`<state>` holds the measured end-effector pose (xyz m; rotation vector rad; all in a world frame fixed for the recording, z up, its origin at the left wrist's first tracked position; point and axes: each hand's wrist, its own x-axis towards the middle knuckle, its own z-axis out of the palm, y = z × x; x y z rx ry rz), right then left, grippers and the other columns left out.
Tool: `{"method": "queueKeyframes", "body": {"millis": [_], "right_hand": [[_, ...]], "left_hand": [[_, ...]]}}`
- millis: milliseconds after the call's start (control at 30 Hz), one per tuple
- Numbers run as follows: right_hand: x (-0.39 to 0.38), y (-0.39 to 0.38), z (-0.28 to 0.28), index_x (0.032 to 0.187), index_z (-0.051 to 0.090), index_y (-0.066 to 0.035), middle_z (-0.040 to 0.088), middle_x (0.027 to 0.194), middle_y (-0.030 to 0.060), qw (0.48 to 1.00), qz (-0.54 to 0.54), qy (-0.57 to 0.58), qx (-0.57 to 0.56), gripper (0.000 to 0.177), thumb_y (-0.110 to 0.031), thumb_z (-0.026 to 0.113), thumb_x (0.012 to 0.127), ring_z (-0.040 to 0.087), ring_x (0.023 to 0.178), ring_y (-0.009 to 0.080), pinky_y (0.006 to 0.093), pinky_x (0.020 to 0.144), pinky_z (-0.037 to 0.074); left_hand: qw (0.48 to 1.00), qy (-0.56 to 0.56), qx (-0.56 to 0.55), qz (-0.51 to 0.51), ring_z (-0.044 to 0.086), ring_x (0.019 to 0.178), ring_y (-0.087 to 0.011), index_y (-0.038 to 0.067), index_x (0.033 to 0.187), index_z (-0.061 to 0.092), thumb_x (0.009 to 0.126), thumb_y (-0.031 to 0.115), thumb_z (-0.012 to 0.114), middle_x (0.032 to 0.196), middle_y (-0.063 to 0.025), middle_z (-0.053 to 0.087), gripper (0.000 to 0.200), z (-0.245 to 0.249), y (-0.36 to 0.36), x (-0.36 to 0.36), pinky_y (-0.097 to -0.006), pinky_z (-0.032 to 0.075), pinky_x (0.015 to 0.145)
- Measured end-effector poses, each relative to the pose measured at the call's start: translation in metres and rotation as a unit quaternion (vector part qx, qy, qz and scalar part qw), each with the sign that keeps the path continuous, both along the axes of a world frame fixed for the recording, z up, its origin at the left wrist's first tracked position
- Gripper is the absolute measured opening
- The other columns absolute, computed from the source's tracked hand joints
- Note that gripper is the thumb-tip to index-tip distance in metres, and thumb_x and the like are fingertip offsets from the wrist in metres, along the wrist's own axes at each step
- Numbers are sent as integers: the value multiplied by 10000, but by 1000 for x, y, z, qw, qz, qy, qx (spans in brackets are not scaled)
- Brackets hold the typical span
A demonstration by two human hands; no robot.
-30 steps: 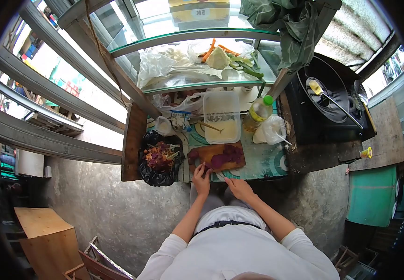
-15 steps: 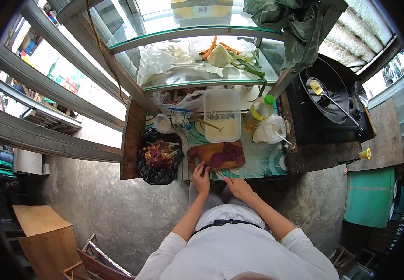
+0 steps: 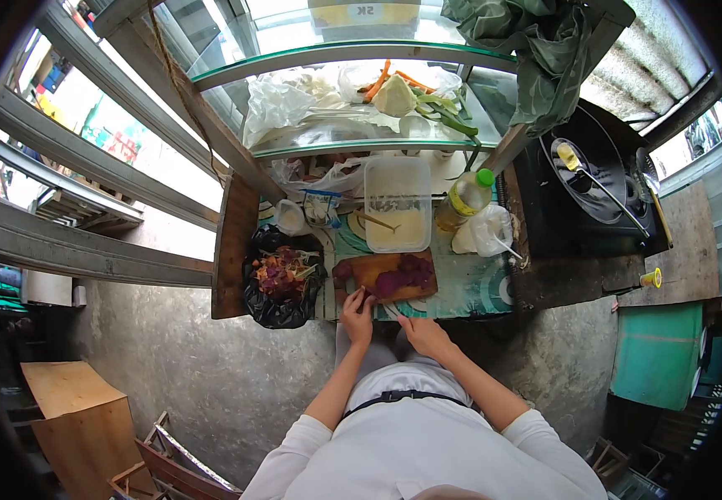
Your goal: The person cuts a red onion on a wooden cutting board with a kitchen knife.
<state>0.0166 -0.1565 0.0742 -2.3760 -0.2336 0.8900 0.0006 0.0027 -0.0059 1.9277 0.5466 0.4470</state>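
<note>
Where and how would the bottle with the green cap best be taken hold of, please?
Probably with the right hand around the upper body of the bottle, coming from the near right above the white bag: that rounded part is exposed, while the bag crowds its lower near side and the plastic tub stands close on its left.

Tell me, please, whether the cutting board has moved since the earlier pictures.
No; against the patterned counter cover, the cutting board appears to lie where it did.
</note>
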Motion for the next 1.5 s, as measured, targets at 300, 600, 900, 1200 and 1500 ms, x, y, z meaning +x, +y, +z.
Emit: {"method": "queueKeyframes", "body": {"millis": [300, 600, 900, 1200, 1500], "right_hand": [[12, 10, 25, 843, 630, 30, 623, 854, 274, 997, 54, 28, -56, 615, -429, 243, 976, 584, 822, 474, 522, 762, 467], [7, 5, -11, 955, 591, -2, 623, 858, 261, 993, 109, -6, -40, 530, -384, 225, 987, 588, 802, 468, 534, 742, 467], [10, 9, -4, 901, 609, 34, 626, 859, 267, 995, 82, 2, -65, 588, -405, 227, 984, 590, 834, 458, 517, 757, 466], [27, 19, -3, 798, 626, 74, 608, 855, 315, 997, 73, 19, -20, 678, -446, 228, 976, 573, 865, 481, 518, 799, 446], [23, 11, -25, 831, 614, 80, 605, 870, 314, 995, 89, 32, -6, 668, -442, 224, 978, 559, 878, 490, 528, 813, 428]], "left_hand": [[1000, 1, 7, 3, 628, 866, -267, -8, 1061, 657, 790, 75, 682, 983, -142, 653, 284, 0, -1, 1, -320, 474, 765], [1000, 4, 21, 3, 629, 842, -256, 6, 1071, 656, 794, 76, 676, 962, -136, 653, 286, 2, -1, 1, -318, 475, 741], [1000, -8, 30, 1, 627, 814, -254, -3, 1069, 652, 798, 69, 670, 953, -139, 650, 281, 0, -1, 2, -308, 478, 719], [999, 38, 14, -1, 642, 844, -257, 8, 1064, 661, 801, 115, 686, 958, -141, 664, 285, 18, -1, 3, -317, 480, 737], [998, 6, 51, -23, 634, 764, -212, 7, 1093, 647, 812, 100, 678, 963, -125, 656, 298, 7, 1, 1, -289, 493, 649]]}}
